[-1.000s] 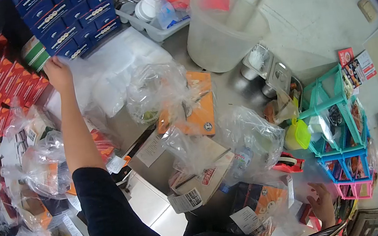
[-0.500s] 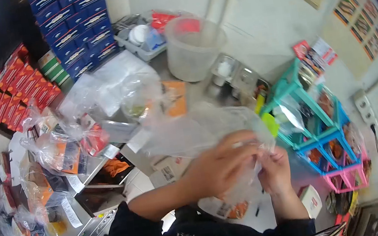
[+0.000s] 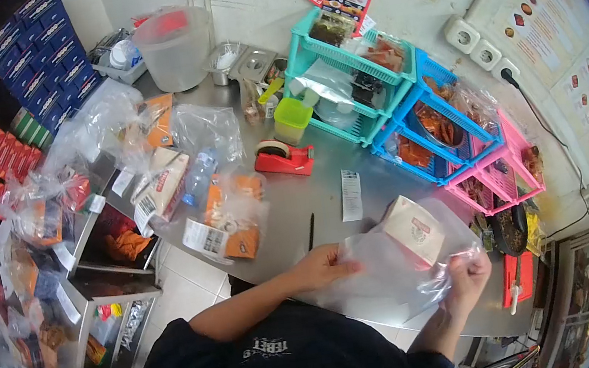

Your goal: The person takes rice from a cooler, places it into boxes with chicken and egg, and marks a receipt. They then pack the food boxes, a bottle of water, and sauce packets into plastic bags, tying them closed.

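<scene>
The left hand (image 3: 327, 264) pinches one edge of a clear bag (image 3: 375, 267), low in the frame, right of centre; the right hand (image 3: 465, 282) grips its other side. I'd call it thin, limp and slippery, best held by the rim. The pale box (image 3: 414, 230), seemingly inside, looks light, stiff, crushable: take its sides. Beyond lies a receipt (image 3: 350, 195).

One clear plastic bag (image 3: 370, 267), held by left hand (image 3: 321, 267) and right hand (image 3: 466, 279); one white box (image 3: 414, 231) at the bag, inside or behind it unclear. On the steel counter (image 3: 285, 215) lie one paper slip (image 3: 350, 195) and one slim black stick (image 3: 312, 232), with one red tape dispenser (image 3: 291, 160) standing near one lime-green tub (image 3: 292, 121). Stacked baskets (image 3: 413, 169), teal, blue and pink, stand beyond.
</scene>
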The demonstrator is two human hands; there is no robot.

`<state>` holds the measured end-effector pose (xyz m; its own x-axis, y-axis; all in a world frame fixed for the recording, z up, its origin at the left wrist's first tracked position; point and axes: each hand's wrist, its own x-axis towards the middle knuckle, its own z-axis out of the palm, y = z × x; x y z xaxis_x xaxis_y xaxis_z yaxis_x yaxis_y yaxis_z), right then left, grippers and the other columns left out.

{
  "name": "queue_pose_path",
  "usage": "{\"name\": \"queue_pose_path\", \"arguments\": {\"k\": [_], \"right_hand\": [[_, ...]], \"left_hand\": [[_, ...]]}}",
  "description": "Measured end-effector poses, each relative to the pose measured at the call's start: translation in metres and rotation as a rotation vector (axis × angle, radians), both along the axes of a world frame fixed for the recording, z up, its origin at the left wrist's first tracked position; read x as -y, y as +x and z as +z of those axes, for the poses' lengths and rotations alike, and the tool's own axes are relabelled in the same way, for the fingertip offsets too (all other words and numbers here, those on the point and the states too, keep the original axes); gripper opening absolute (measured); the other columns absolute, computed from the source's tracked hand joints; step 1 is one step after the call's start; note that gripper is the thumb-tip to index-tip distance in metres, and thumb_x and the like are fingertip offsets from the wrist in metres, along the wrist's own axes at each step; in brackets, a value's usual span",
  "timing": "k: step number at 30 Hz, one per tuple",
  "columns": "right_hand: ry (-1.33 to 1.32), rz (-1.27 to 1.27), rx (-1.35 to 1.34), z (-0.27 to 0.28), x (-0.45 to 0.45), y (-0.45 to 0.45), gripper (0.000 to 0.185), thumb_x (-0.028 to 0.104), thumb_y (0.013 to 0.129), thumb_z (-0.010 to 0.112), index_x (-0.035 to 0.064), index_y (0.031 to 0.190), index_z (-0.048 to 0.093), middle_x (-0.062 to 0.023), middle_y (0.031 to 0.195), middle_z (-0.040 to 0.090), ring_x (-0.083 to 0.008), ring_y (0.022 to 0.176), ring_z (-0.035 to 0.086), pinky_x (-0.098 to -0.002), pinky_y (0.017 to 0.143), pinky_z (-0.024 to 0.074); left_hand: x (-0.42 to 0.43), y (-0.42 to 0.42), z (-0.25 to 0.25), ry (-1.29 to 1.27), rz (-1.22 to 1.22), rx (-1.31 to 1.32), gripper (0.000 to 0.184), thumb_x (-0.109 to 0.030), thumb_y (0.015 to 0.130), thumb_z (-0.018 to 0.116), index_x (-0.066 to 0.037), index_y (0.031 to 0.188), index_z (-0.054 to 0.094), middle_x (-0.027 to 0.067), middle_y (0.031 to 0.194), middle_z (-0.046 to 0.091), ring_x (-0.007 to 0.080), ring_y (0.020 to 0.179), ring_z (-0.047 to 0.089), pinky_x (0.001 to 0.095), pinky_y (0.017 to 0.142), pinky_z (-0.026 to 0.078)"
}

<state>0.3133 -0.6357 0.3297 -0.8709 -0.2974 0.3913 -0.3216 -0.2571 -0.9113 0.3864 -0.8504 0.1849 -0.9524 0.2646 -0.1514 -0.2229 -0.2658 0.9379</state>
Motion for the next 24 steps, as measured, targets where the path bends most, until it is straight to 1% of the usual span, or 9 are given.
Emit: {"name": "queue_pose_path", "arguments": {"k": [2, 5, 9, 11, 13, 17, 19, 21, 24], "right_hand": [[0.112, -0.311, -0.117, -0.017, -0.05, -0.018, 0.012, 0.008, 0.086, 0.06, -0.0038, 0.09, 0.06, -0.0074, 0.075, 0.063, -0.012, 0.06, 0.057, -0.024, 0.054, 0.0466], [0.172, -0.544, -0.02, -0.039, -0.099, -0.036, 0.017, 0.008, 0.088, 0.056, -0.0024, 0.1, 0.062, 0.0006, 0.074, 0.058, -0.0043, 0.066, 0.051, -0.0175, 0.058, 0.0386], [0.121, 0.01, 0.166, -0.092, -0.115, -0.022, 0.048, 0.004, 0.089, 0.05, -0.0013, 0.135, 0.036, -0.0107, 0.115, 0.056, -0.007, 0.068, 0.053, -0.0189, 0.061, 0.0413], [0.06, 0.141, 0.221, -0.085, -0.092, -0.009, 0.057, 0.003, 0.089, 0.049, 0.003, 0.14, 0.023, -0.0127, 0.121, 0.051, -0.0081, 0.065, 0.053, -0.0201, 0.059, 0.0426], [-0.013, 0.266, 0.267, -0.083, -0.09, -0.02, 0.068, 0.003, 0.089, 0.048, 0.0074, 0.145, 0.011, -0.0147, 0.128, 0.047, -0.0093, 0.063, 0.054, -0.0213, 0.057, 0.0439], [0.291, -0.301, 0.194, -0.062, -0.097, -0.044, 0.075, 0.0, 0.09, 0.044, 0.0231, 0.146, 0.001, -0.019, 0.12, 0.053, -0.0078, 0.046, 0.048, -0.0203, 0.038, 0.0366], [0.258, -0.231, 0.183, -0.047, -0.096, -0.033, 0.073, -0.001, 0.09, 0.042, 0.021, 0.146, 0.001, -0.0185, 0.113, 0.056, -0.0081, 0.043, 0.048, -0.0195, 0.037, 0.0347], [0.217, -0.156, 0.168, -0.047, -0.094, -0.026, 0.071, -0.002, 0.091, 0.04, 0.0188, 0.146, 0.001, -0.018, 0.107, 0.059, -0.0085, 0.041, 0.048, -0.0187, 0.036, 0.0329], [0.098, -0.267, 0.218, -0.061, -0.084, -0.015, 0.069, -0.002, 0.09, 0.04, 0.0208, 0.146, 0.008, -0.0174, 0.112, 0.058, -0.0059, 0.044, 0.048, -0.0158, 0.039, 0.0325]], "left_hand": [[-0.024, 0.003, 0.006, -0.607, 0.601, -0.522, 0.029, -0.019, 0.081, 0.069, 0.0, 0.101, 0.059, 0.0131, 0.099, 0.061, 0.0242, 0.091, 0.059, 0.0336, 0.082, 0.045], [-0.008, 0.021, -0.001, -0.853, 0.893, -0.988, 0.026, -0.021, 0.081, 0.067, -0.001, 0.097, 0.058, 0.0136, 0.094, 0.06, 0.0304, 0.093, 0.058, 0.0356, 0.082, 0.044], [-0.042, 0.02, -0.018, -0.703, 1.024, -0.549, 0.032, -0.034, 0.088, 0.059, -0.003, 0.096, 0.059, 0.0115, 0.096, 0.06, 0.0271, 0.102, 0.054, 0.0378, 0.082, 0.043], [-0.043, 0.024, -0.088, 0.038, 0.228, 0.346, 0.049, -0.051, 0.091, 0.046, -0.004, 0.094, 0.061, 0.0084, 0.097, 0.06, 0.0208, 0.107, 0.049, 0.0358, 0.082, 0.042], [-0.047, 0.028, -0.089, -0.055, 0.003, 0.374, 0.053, -0.054, 0.091, 0.041, -0.005, 0.094, 0.061, 0.0072, 0.098, 0.059, 0.0185, 0.105, 0.049, 0.0353, 0.082, 0.042], [0.01, 0.032, -0.028, -0.512, -0.185, 0.317, 0.054, -0.058, 0.089, 0.043, -0.008, 0.094, 0.063, 0.0065, 0.099, 0.059, 0.0154, 0.097, 0.049, 0.0374, 0.082, 0.041], [0.054, 0.035, -0.033, -0.4, -0.398, 0.166, 0.056, -0.057, 0.089, 0.044, -0.007, 0.106, 0.061, 0.0084, 0.106, 0.059, 0.0188, 0.102, 0.052, 0.04, 0.086, 0.041], [0.04, 0.041, -0.026, 0.561, 0.155, -0.161, 0.052, -0.049, 0.09, 0.046, -0.007, 0.119, 0.054, 0.0103, 0.115, 0.056, 0.0227, 0.113, 0.051, 0.0398, 0.091, 0.04], [-0.003, 0.027, 0.009, 0.791, 0.312, -0.19, 0.056, -0.047, 0.089, 0.048, -0.005, 0.127, 0.047, 0.0118, 0.122, 0.053, 0.0255, 0.12, 0.046, 0.0415, 0.096, 0.037]]}}
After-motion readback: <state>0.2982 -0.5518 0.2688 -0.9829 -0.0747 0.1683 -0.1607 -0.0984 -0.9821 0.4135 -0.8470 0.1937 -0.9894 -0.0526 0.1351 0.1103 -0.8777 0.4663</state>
